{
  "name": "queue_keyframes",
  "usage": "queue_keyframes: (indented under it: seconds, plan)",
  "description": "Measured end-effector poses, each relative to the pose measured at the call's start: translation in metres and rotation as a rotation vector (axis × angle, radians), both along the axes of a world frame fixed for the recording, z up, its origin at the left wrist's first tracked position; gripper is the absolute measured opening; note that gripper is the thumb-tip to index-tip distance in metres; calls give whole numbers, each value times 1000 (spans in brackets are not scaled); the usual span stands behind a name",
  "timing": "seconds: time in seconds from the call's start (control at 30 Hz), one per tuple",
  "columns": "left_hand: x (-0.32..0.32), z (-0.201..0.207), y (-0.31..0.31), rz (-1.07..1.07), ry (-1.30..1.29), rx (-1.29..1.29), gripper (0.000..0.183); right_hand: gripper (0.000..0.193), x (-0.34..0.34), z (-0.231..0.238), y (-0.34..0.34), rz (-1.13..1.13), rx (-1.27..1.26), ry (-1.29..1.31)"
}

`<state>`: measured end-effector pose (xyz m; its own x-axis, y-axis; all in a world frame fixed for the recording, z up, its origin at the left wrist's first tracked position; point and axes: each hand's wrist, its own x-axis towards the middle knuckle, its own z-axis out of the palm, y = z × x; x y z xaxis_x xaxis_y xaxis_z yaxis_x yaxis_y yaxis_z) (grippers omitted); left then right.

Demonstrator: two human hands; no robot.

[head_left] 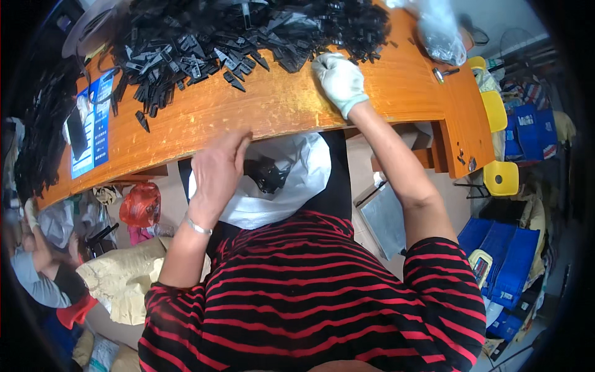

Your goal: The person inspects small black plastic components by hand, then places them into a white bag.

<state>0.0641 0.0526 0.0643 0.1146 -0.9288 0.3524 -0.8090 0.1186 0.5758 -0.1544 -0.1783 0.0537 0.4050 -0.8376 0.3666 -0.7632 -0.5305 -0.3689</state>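
Note:
A big heap of small black wedge-shaped plastic parts (186,53) covers the far side of the wooden table (273,96). My right hand (339,80), in a white glove, rests at the near edge of the heap. Its fingers are curled in and hide whatever they may hold. My bare left hand (217,164) hangs at the table's near edge, somewhat blurred, with its fingers loosely stretched and nothing visible in them. Beside it, a white sack (310,167) sits open across my lap, with some black parts (268,175) inside.
A blue printed sheet (93,130) lies on the table's left, near another black heap (46,124). A clear plastic bag (441,37) stands far right. A red bag (140,204), yellow chairs (501,178) and blue bags (502,248) surround the table. Another person's arm (40,245) shows at left.

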Motion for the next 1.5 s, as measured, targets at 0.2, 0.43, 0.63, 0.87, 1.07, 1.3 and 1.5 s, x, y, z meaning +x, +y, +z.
queue_keyframes:
  seconds: [0.2,0.43,0.63,0.87,1.07,1.3,1.5]
  plan:
    - [44,5,-75,105,-282,3,21,16,6,-15,-23,22,-21,213]
    - [67,-17,-121,-84,-503,-66,23,10,-12,-19,-24,56,132,130]
    - [68,-20,-111,-129,-455,-123,12,12,-11,-4,0,73,59,113]
    - [79,-29,-99,-126,-263,-115,20,22,14,12,50,195,555,-280]
    - [85,-24,-94,-83,-221,-96,21,24,40,-7,60,219,938,-649]
    - [83,-27,-89,-15,-243,-57,14,25,57,7,76,146,1327,-871]
    - [61,-40,-81,130,1625,198,22,28,65,4,80,99,1523,-1042]
